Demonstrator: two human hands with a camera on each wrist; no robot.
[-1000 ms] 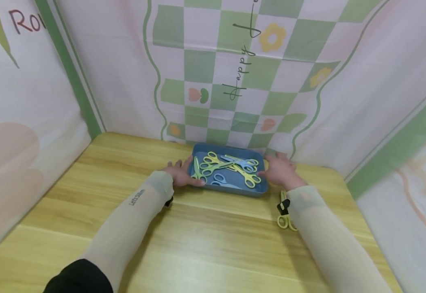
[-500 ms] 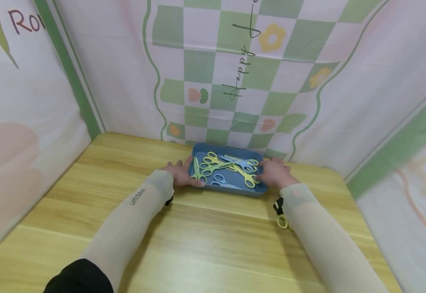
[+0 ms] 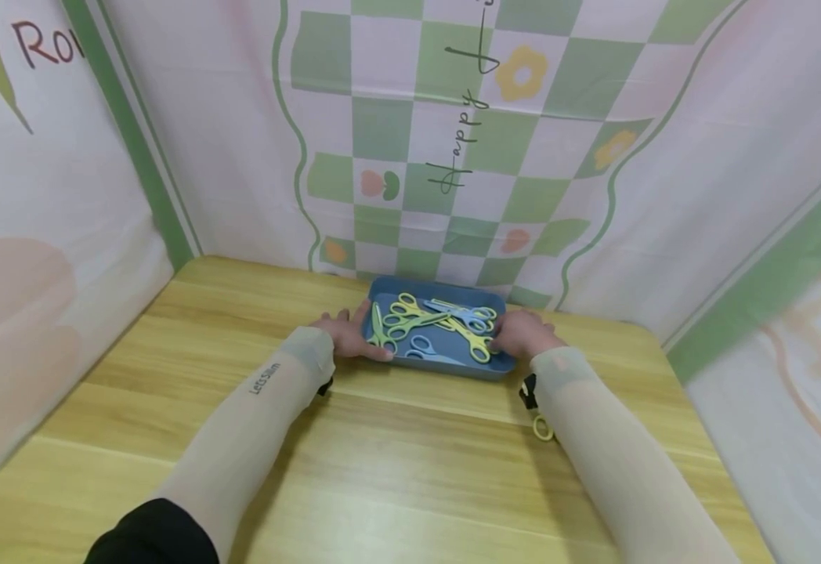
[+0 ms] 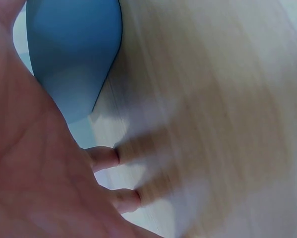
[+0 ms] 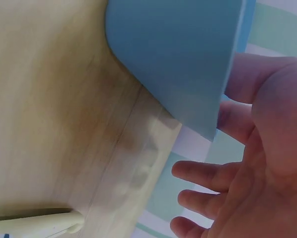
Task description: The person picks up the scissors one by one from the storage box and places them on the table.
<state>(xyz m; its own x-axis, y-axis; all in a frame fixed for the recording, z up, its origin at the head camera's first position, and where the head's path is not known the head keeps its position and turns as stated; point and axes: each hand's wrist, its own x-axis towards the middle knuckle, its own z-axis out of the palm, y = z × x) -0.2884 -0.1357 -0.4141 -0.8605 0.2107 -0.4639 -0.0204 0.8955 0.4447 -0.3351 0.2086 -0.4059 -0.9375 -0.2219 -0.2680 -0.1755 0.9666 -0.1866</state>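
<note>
A blue tray [image 3: 441,366] holds several children's scissors with blue, green and yellow handles. My left hand [image 3: 349,335] rests against the tray's left end, thumb along the front corner and a finger at the rear. In the left wrist view, two fingertips [image 4: 126,201] of it touch or nearly touch the tabletop. My right hand [image 3: 526,335] reaches over the right rim, its thumb and a finger inside beside the handle of yellow scissors [image 3: 479,351]. The right wrist view shows its other fingers [image 5: 200,174] outside the tray; the tray wall hides any contact with the scissors.
Another pair of yellow scissors [image 3: 542,428] lies on the wooden table [image 3: 410,470], partly hidden under my right forearm. Behind the tray hangs a cloth with green and white checks [image 3: 446,133]. More printed cloth stands at both sides.
My right hand has moved left from outside the tray's right end, and its thumb and a finger are now over the rim. The left hand and tray have stayed in place.
</note>
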